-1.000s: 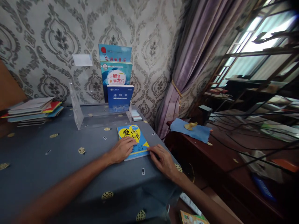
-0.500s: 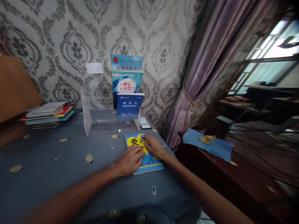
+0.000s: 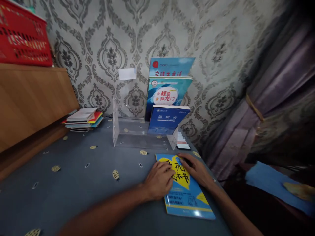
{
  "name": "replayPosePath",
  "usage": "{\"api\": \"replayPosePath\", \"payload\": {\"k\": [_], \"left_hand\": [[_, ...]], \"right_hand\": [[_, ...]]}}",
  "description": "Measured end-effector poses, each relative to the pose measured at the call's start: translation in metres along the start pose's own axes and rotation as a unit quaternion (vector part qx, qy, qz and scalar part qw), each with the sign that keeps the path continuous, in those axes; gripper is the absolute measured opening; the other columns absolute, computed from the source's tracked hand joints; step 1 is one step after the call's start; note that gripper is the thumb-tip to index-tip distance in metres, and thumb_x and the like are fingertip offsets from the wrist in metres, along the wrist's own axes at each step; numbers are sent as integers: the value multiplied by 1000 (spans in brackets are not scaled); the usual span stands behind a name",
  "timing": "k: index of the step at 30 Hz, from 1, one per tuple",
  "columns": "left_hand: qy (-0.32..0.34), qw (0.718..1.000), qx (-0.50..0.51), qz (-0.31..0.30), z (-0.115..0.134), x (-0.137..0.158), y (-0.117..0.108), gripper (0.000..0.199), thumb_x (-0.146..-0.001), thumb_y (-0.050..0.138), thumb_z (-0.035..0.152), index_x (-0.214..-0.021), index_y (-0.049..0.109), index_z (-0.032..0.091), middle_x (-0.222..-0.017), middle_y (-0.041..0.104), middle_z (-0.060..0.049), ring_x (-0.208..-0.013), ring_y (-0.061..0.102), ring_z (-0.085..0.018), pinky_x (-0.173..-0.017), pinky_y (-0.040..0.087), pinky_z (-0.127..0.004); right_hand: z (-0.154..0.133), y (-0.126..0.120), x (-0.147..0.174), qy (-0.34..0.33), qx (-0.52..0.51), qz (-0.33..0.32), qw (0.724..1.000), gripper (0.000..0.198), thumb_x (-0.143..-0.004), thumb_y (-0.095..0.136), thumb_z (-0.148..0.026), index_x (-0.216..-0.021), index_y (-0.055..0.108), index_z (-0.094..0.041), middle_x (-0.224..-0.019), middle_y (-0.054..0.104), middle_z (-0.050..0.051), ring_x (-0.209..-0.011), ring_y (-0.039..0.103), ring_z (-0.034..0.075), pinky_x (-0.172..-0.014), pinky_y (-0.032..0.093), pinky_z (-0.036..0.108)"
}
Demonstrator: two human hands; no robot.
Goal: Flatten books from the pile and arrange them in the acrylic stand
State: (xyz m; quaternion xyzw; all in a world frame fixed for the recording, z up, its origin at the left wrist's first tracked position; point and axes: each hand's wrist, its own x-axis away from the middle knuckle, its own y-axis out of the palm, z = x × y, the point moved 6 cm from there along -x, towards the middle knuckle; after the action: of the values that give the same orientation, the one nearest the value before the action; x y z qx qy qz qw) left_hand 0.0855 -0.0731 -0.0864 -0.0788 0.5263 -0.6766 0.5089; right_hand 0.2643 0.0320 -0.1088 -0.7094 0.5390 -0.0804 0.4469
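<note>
A blue book (image 3: 184, 205) with a yellow heart and black lettering lies flat on the patterned table cover. My left hand (image 3: 158, 180) rests over its left edge, fingers stretched across the cover and hiding part of the title. At the upper right corner, my right hand (image 3: 197, 170) touches the book with extended fingers. Behind it stands a clear acrylic rack (image 3: 145, 142). Upright in the rack's right side are a dark blue book (image 3: 168, 123), a teal book (image 3: 169, 85) and a lighter blue book (image 3: 173, 63), one behind another.
A phone (image 3: 183, 144) lies by the rack's right end. A stack of books (image 3: 83, 118) sits at the left beside a wooden cabinet (image 3: 34, 98) bearing a red basket (image 3: 24, 39). Right of the table, a blue cloth (image 3: 265, 183) lies below a tied purple curtain (image 3: 236, 131).
My view has turned left and come closer, so everything sits further right and the red basket shows. My left hand has slid toward the book's left edge, uncovering more of the cover.
</note>
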Motion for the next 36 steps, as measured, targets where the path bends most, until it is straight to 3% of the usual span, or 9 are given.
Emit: {"api": "replayPosePath", "payload": {"k": [5, 10, 17, 23, 31, 36], "left_hand": [[-101, 994, -30, -4, -25, -2, 0, 38, -96, 52, 32, -131, 61, 20, -148, 51, -15, -142, 42, -31, -118, 36, -55], [-109, 993, -49, -24, -26, -3, 5, 40, -97, 50, 36, -133, 59, 20, -151, 48, -16, -144, 39, -33, -119, 34, -56], [-106, 993, -51, -19, -26, -3, 2, 39, -97, 49, 35, -131, 59, 22, -148, 50, -14, -143, 40, -33, -118, 34, -58], [-193, 979, -64, -17, -42, 2, 3, 61, -91, 57, 47, -141, 49, 13, -154, 41, -24, -149, 28, -43, -119, 24, -65], [-154, 986, -61, 11, -51, 5, 12, 56, -94, 53, 47, -140, 46, 16, -148, 50, -23, -145, 35, -40, -116, 24, -68], [-138, 989, -20, 43, -58, 6, 8, 52, -90, 58, 36, -138, 49, 17, -143, 55, -19, -141, 42, -37, -117, 28, -64]], "right_hand": [[4, -2, 1, 13, 31, 26, 999, 43, -91, 50, -51, -116, 71, -22, -118, 74, 12, -109, 69, 32, -97, 55, 49], [10, -2, 2, 28, 50, 31, 998, 49, -91, 50, -56, -120, 69, -21, -120, 73, 14, -110, 69, 34, -96, 55, 50], [2, -1, 1, 6, 73, 28, 997, 45, -92, 48, -50, -117, 69, -20, -116, 74, 14, -107, 69, 33, -96, 55, 49], [-6, -1, 2, -15, 104, 49, 993, 41, -93, 48, -44, -113, 70, -17, -107, 74, 14, -102, 68, 31, -93, 54, 47], [-12, 0, 3, -4, 156, 46, 987, 36, -93, 48, -35, -107, 73, -14, -97, 73, 12, -93, 66, 28, -88, 52, 42], [-20, 2, 5, 5, 199, 45, 979, 31, -94, 49, -28, -110, 72, -15, -98, 71, 11, -98, 64, 26, -88, 51, 38]]}}
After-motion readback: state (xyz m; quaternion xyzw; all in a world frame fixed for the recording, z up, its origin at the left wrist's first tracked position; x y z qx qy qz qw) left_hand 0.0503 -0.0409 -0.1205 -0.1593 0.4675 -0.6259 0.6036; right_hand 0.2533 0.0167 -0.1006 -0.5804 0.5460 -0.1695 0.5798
